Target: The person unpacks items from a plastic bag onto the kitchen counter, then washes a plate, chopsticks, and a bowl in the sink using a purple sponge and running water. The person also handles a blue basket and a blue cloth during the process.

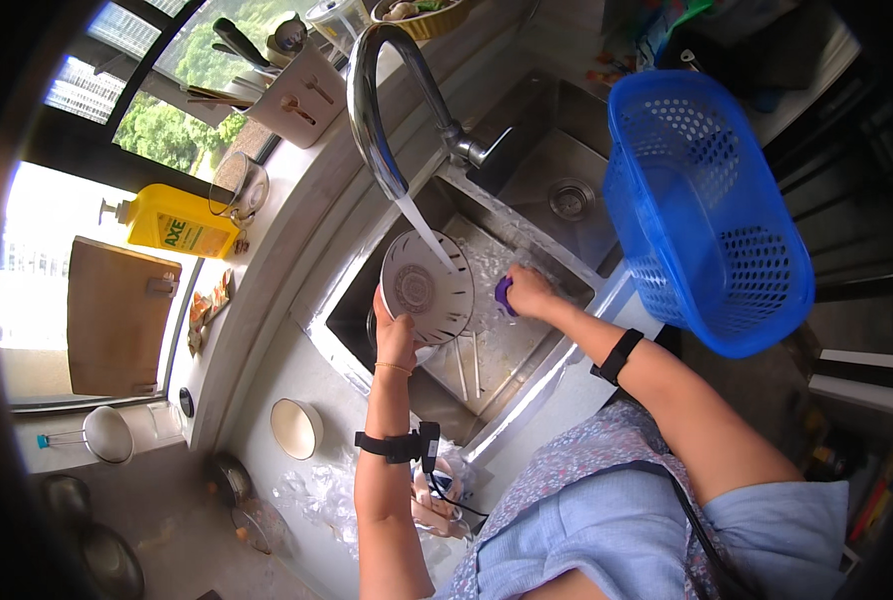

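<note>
My left hand (397, 336) grips the rim of a white patterned bowl (428, 289), tilted over the sink so its inside faces me. A stream of water (425, 229) from the chrome faucet (368, 97) runs into the bowl. My right hand (530, 291) is closed around a purple scrubber or cloth (503, 296), low over the stainless-steel sink basin (525, 367) and apart from the bowl. A pair of pale chopsticks (461, 366) lies in the basin below. Part of another dish shows behind my left hand, mostly hidden.
A blue perforated plastic basket (705, 217) stands right of the second basin (540, 176). On the left counter sits a cream bowl (296, 428) near crumpled clear plastic (323, 499). A yellow AXE soap bottle (184, 223), a glass mug (238, 187) and a utensil holder (296, 97) line the windowsill.
</note>
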